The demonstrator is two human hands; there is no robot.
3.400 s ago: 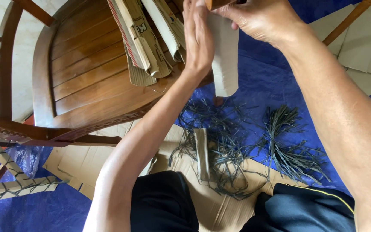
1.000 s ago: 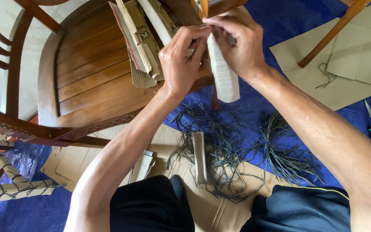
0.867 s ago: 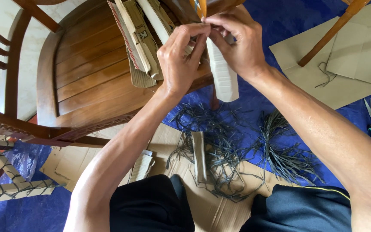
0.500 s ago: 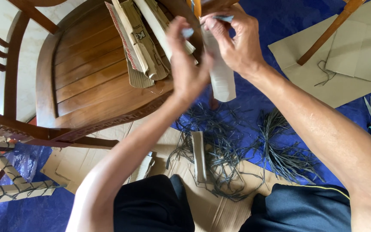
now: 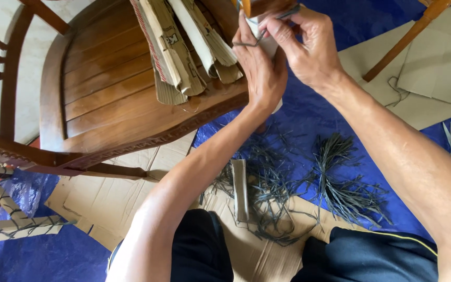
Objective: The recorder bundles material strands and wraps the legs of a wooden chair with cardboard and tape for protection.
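Right now the left hand (image 5: 259,68) wraps tight around the pale cardboard roll (image 5: 267,44) at the wooden chair (image 5: 105,89) edge, steadying it, while right hand (image 5: 309,47) fingertips pinch a dark strip (image 5: 251,42) taut across.

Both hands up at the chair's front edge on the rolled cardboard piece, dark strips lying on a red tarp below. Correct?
Not quite: the tarp is blue, not red, as the head view shows. The rest holds: left hand and right hand are on the rolled cardboard piece at the chair edge, dark strips below.
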